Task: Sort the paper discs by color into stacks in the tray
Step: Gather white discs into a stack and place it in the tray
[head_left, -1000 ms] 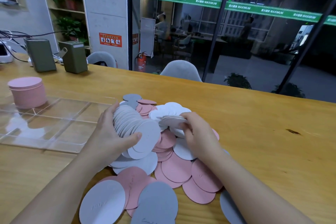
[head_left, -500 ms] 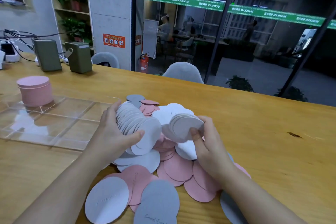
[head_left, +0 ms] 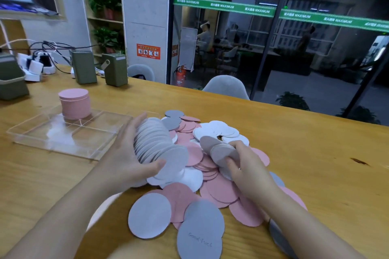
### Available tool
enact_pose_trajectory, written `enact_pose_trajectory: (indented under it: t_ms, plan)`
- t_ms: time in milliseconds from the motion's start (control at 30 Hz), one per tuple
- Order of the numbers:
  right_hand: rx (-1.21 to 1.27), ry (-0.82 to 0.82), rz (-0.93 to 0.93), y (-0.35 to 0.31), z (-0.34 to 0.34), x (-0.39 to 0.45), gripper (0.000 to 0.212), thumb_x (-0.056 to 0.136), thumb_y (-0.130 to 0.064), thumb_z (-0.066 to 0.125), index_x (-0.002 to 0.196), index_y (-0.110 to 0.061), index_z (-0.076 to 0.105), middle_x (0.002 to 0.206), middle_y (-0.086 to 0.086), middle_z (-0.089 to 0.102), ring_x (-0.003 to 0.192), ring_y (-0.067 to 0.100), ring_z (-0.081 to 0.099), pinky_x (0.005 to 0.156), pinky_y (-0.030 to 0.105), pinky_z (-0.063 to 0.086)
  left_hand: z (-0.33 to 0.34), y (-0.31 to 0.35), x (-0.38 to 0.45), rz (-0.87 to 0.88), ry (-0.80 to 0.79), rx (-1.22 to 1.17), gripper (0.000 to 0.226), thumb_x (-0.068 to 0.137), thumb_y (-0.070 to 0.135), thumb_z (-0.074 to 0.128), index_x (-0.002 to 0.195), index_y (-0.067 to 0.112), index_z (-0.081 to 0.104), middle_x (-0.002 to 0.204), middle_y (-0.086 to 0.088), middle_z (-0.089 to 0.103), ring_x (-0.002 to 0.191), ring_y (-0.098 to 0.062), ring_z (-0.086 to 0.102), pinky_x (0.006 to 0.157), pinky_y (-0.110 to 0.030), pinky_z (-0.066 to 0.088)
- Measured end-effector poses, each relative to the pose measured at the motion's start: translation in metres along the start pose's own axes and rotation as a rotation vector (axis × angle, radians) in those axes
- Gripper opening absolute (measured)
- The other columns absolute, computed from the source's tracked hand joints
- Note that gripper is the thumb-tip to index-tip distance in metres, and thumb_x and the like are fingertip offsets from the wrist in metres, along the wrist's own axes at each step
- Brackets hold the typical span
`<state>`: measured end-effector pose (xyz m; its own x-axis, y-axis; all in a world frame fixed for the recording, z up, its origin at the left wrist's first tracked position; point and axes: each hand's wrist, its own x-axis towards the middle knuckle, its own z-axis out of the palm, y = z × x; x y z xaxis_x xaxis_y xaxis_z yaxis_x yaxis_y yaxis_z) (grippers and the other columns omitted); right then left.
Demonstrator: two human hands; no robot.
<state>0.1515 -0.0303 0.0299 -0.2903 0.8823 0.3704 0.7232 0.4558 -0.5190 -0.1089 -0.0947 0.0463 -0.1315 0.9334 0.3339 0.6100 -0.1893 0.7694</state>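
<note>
Left hand [head_left: 128,153]: curled about a fanned sheaf of pale grey-white round paper discs [head_left: 156,145], thumb across the front disc, fingers behind, the sheaf held on edge above the loose pile. Right hand [head_left: 245,166]: closed in a pinch on a small bunch of pale grey round paper discs [head_left: 219,149], thumb on the near face. Loose heap of pink, white and grey paper discs [head_left: 210,178]: spread on the wooden surface [head_left: 305,153] beneath and between both hands, with two larger-looking grey discs nearest the camera. Clear plastic tray with dividers [head_left: 63,134]: lying on the surface left of the heap; its far compartment holds one upright stack of pink paper discs [head_left: 74,103]; the other visible compartments hold nothing.
</note>
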Motion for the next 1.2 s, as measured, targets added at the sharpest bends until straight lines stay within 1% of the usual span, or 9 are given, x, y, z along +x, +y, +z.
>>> enact_pose_trajectory:
  t_ms: [167, 333, 400, 467, 533, 667, 800, 1033, 1200]
  plan:
    - [-0.046, 0.039, -0.097, -0.017, 0.013, -0.002, 0.023, 0.090, -0.015, 0.054, 0.113, -0.017, 0.056, 0.108, -0.005, 0.060, 0.099, 0.015, 0.052, 0.077, 0.028, 0.040, -0.028, -0.024, -0.026, 0.009, -0.015, -0.042, 0.100, 0.053, 0.036, 0.084, 0.123, 0.071, 0.022, 0.129, 0.026, 0.039, 0.111, 0.012, 0.046, 0.085, -0.016, 0.042]
    - [-0.266, -0.013, -0.223, -0.022, 0.029, -0.005, 0.027, 0.082, -0.015, 0.043, 0.103, -0.015, 0.061, 0.099, 0.002, 0.061, 0.092, 0.026, 0.056, 0.070, 0.035, 0.048, -0.043, -0.048, -0.039, -0.054, -0.020, -0.147, 0.100, 0.043, 0.045, 0.077, 0.130, 0.056, 0.030, 0.125, 0.028, 0.045, 0.104, 0.014, 0.052, 0.078, -0.015, 0.045]
    - [-0.338, -0.089, -0.280, -0.020, 0.035, -0.008, 0.036, 0.085, -0.027, 0.036, 0.113, -0.017, 0.058, 0.112, 0.001, 0.058, 0.105, 0.022, 0.049, 0.082, 0.039, 0.050, -0.044, -0.053, -0.041, -0.060, -0.029, -0.188, 0.097, 0.040, 0.049, 0.074, 0.127, 0.057, 0.032, 0.122, 0.027, 0.047, 0.100, 0.015, 0.054, 0.073, -0.008, 0.046]
    - [-0.388, -0.212, -0.269, -0.022, 0.037, -0.012, 0.059, 0.085, -0.051, 0.016, 0.131, -0.024, 0.043, 0.134, -0.005, 0.038, 0.126, 0.011, 0.024, 0.110, 0.038, 0.025, -0.044, -0.056, -0.042, -0.064, -0.025, -0.237, 0.094, 0.039, 0.049, 0.074, 0.123, 0.058, 0.032, 0.122, 0.027, 0.049, 0.100, 0.014, 0.055, 0.073, -0.006, 0.046]
    - [-0.353, -0.322, -0.234, -0.027, 0.035, -0.016, 0.074, 0.078, -0.068, 0.005, 0.137, -0.030, 0.029, 0.144, -0.011, 0.019, 0.134, 0.004, 0.002, 0.114, 0.030, -0.004, -0.043, -0.060, -0.042, -0.069, -0.039, -0.242, 0.093, 0.040, 0.053, 0.074, 0.122, 0.059, 0.030, 0.127, 0.029, 0.043, 0.108, 0.014, 0.050, 0.080, -0.011, 0.043]
    - [-0.147, -0.384, -0.285, -0.067, 0.032, -0.018, 0.081, 0.076, -0.078, 0.025, 0.145, -0.034, 0.019, 0.149, -0.020, 0.011, 0.133, -0.010, -0.004, 0.105, 0.011, -0.008, -0.044, -0.065, -0.044, -0.044, -0.037, -0.169, 0.091, 0.042, 0.056, 0.072, 0.122, 0.061, 0.029, 0.127, 0.035, 0.035, 0.115, 0.017, 0.042, 0.084, -0.012, 0.039]
    - [0.047, -0.496, -0.329, -0.113, 0.053, -0.015, 0.095, 0.080, -0.054, 0.063, 0.149, -0.028, 0.003, 0.149, -0.023, 0.007, 0.137, -0.009, -0.003, 0.107, 0.011, 0.002, -0.052, -0.063, -0.046, 0.035, 0.015, -0.128, 0.091, 0.045, 0.050, 0.072, 0.125, 0.061, 0.031, 0.120, 0.041, 0.037, 0.113, 0.017, 0.043, 0.082, 0.001, 0.038]
    - [0.309, -0.665, -0.245, -0.143, 0.091, 0.002, 0.115, 0.075, -0.025, 0.077, 0.148, -0.028, -0.011, 0.155, -0.016, 0.009, 0.140, 0.001, 0.018, 0.114, 0.026, 0.025, -0.060, -0.069, -0.057, 0.107, -0.058, -0.092, 0.093, 0.060, 0.047, 0.066, 0.136, 0.057, 0.015, 0.132, 0.041, 0.025, 0.128, 0.016, 0.028, 0.097, 0.001, 0.026]
    - [0.285, -0.626, -0.284, -0.147, 0.104, 0.004, 0.107, 0.078, -0.022, 0.073, 0.149, -0.017, -0.007, 0.154, -0.012, -0.003, 0.139, -0.002, 0.002, 0.108, 0.008, 0.008, -0.048, -0.073, -0.060, 0.112, -0.046, -0.032, 0.094, 0.055, 0.041, 0.055, 0.134, 0.064, 0.010, 0.134, 0.043, 0.012, 0.132, 0.017, 0.017, 0.103, -0.001, 0.020]
